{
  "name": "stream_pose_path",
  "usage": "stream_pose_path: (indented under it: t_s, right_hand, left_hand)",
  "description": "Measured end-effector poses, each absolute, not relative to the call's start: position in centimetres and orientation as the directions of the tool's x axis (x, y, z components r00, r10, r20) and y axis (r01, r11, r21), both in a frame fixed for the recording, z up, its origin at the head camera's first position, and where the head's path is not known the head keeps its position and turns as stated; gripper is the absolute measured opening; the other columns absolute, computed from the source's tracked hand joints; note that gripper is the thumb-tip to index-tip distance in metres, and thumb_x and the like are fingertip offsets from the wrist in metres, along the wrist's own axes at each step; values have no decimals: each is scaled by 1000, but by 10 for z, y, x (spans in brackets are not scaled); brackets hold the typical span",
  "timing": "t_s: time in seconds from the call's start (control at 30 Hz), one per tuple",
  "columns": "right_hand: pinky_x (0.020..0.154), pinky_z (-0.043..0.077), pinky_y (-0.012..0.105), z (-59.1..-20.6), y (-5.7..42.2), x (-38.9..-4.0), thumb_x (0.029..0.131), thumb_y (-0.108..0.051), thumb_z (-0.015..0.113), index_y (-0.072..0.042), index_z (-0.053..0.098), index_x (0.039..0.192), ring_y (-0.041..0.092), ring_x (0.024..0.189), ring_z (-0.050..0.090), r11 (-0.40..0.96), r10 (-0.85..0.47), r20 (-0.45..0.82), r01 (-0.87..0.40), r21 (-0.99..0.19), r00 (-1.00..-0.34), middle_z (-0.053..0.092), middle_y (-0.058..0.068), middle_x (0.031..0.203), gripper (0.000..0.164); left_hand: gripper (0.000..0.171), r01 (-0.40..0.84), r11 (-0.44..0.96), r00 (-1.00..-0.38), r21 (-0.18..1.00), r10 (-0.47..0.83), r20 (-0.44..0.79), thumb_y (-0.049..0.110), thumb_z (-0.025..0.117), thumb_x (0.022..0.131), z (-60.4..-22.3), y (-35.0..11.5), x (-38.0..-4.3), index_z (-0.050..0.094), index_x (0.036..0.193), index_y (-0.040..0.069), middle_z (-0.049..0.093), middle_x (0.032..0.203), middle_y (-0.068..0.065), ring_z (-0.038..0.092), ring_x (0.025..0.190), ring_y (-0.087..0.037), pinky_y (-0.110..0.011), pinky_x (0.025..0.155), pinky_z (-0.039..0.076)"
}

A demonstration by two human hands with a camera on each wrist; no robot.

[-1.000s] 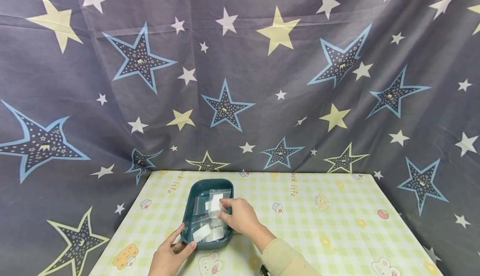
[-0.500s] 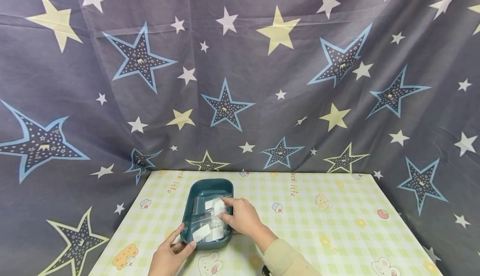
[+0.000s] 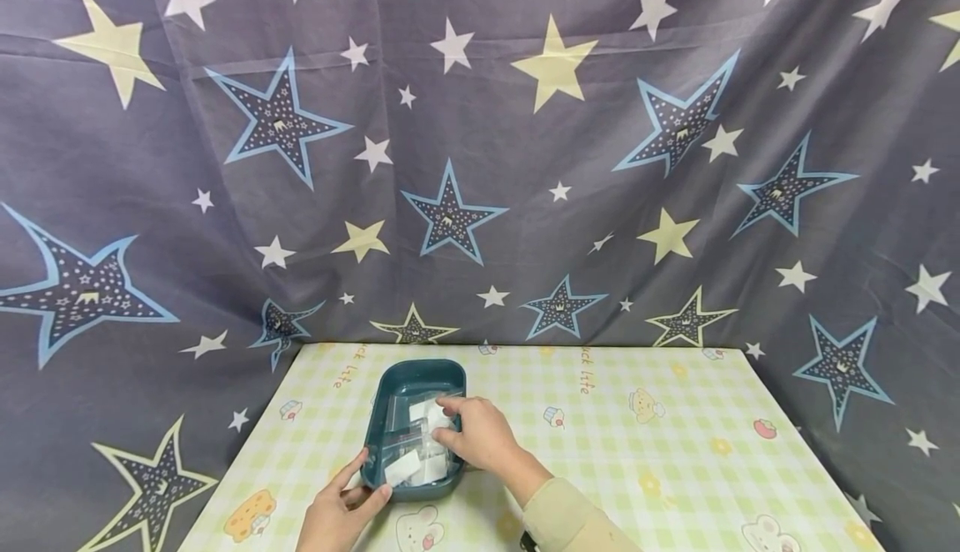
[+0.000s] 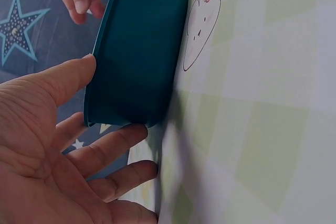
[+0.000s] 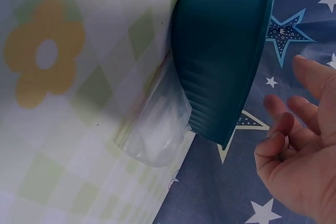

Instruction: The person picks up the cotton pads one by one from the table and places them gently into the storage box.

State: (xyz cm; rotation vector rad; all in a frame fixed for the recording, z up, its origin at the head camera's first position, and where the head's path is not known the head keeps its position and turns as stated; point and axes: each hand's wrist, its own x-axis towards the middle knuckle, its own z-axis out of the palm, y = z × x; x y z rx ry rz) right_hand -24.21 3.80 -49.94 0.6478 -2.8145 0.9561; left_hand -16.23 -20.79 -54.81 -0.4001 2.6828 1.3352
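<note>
A dark teal plastic tray point(image 3: 397, 373) stands on the table and holds several small clear zip bags with white pieces point(image 3: 403, 467) inside. My left hand point(image 3: 341, 506) holds the tray's near left corner, thumb on the rim and fingers against the wall point(image 4: 136, 51). Over the tray's right rim reaches my right hand point(image 3: 483, 435), its fingertips close above a white bagged piece point(image 3: 437, 412). In the right wrist view that hand point(image 5: 302, 145) has loosely bent fingers, thumb apart, and no object shows between them.
Beside the tray's outer wall, on the table, lies another clear zip bag point(image 5: 157, 124) with something white in it. A green-and-white checked cloth point(image 3: 615, 469) covers the table. Behind it hangs a grey star-patterned curtain point(image 3: 525, 268).
A zip bag that was raised at my right fingertips one second ago has come down onto the others in the tray. The left hand and tray have stayed in place.
</note>
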Motion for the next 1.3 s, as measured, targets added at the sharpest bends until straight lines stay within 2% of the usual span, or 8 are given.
stream_pose_path:
  t_s: [0.27,0.37,0.47,0.57,0.73,0.87,1.03,1.3]
  right_hand:
    - [104,60,41,-495,37,-241,96,-35,81,-20,71,142,23,120,75,704,-382,229,-442,-556,-895,81,-1,125,50]
    - [93,62,34,-493,40,-242,96,-35,81,-19,71,143,20,108,76,696,-395,230,-453,-557,-889,80,0,126,50]
    - [78,57,25,-488,44,-243,97,-35,80,-18,71,143,10,88,70,692,-399,239,-462,-554,-885,79,0,122,50]
    - [74,53,23,-482,50,-243,98,-35,79,-17,70,143,5,86,64,694,-396,237,-458,-556,-887,78,1,125,50]
    - [77,56,27,-476,66,-244,98,-35,79,-15,69,144,16,98,72,691,-392,224,-447,-569,-892,75,6,137,51]
    - [81,60,34,-476,81,-247,98,-35,78,-14,69,145,25,104,75,701,-377,228,-437,-563,-898,75,8,138,52]
    - [84,62,40,-482,98,-253,99,-32,78,-11,69,143,27,103,76,722,-352,227,-418,-552,-908,77,10,134,50]
    - [77,60,36,-496,119,-260,97,-33,80,-9,72,139,22,92,73,729,-319,208,-380,-569,-925,80,12,121,49]
  left_hand:
    - [101,-307,550,-952,777,-190,-241,67,84,83,-554,-210,-162,50,161,12,79,116,-26,78,106,-43,-62,92,61]
    - [101,-318,537,-948,781,-196,-251,66,84,83,-554,-210,-161,50,161,12,79,118,-26,77,107,-43,-62,92,61]
    - [103,-325,531,-946,783,-194,-261,68,84,82,-554,-212,-160,49,161,12,78,118,-27,77,108,-44,-62,92,61]
    - [107,-333,522,-943,785,-189,-274,71,84,80,-555,-213,-161,48,162,12,78,119,-27,77,108,-44,-62,91,61]
    - [106,-342,516,-940,786,-184,-288,70,84,80,-555,-213,-162,48,162,13,79,119,-26,77,109,-44,-61,90,61]
    - [104,-329,531,-944,781,-185,-272,68,85,81,-552,-211,-163,49,162,13,80,117,-24,77,108,-43,-64,92,60]
    - [100,-313,539,-950,782,-191,-249,64,85,83,-551,-210,-164,49,162,14,80,116,-24,77,109,-42,-64,95,59]
    - [103,-318,530,-948,786,-190,-255,67,85,81,-551,-210,-164,49,162,14,79,118,-24,76,112,-44,-65,97,58]
